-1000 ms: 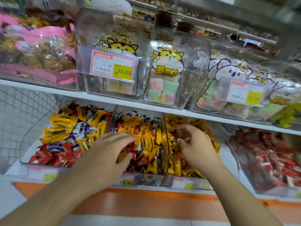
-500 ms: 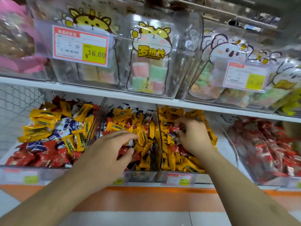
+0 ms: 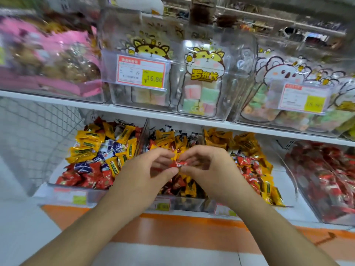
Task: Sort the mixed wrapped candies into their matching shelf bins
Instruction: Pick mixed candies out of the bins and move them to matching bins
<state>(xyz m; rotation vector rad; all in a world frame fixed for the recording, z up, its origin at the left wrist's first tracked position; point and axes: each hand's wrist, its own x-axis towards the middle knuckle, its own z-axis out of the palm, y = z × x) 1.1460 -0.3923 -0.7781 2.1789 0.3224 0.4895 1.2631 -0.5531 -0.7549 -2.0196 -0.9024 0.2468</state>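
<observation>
Left hand [image 3: 146, 175] and right hand [image 3: 209, 169] met over the middle bin [image 3: 178, 202], fingers curled, both pinching one small red candy [image 3: 177, 163] in a crinkled glossy wrapper between them. Below lay clear plastic bins of yellow, red and blue foil wrappers. The left bin [image 3: 63, 192] looked mixed; the far-right bin [image 3: 326, 181] held mostly red.

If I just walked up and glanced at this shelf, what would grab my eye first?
Probably the two bare hands meeting in the middle, the left hand and right hand pinching one small red wrapped candy between them. Beneath them lie clear plastic bins heaped with yellow, red and blue wrapped candies. Above, a red-and-yellow price tag reads 16.80.
</observation>
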